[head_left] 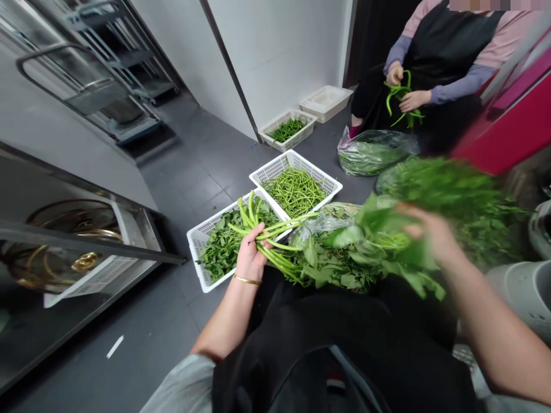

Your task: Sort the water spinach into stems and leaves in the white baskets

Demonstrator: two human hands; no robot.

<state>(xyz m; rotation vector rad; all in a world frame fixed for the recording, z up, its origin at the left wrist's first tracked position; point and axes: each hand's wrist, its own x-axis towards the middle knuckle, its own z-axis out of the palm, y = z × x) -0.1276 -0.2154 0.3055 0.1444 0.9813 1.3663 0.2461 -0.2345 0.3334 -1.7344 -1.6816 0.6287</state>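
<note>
My left hand is closed round the thick stem ends of a bunch of leafy greens, which lies across my lap above my black apron. My right hand is blurred by motion and sits among the leafy tops of the same bunch, fingers buried in the leaves. Just beyond my left hand stands a white basket holding picked green leaves. A second white basket behind it holds cut green stems.
Another person sits at the back right, hands holding long green stalks, with a plastic bag of greens at their feet. Two more white baskets stand by the wall. A steel counter lies left; a large heap of greens lies right.
</note>
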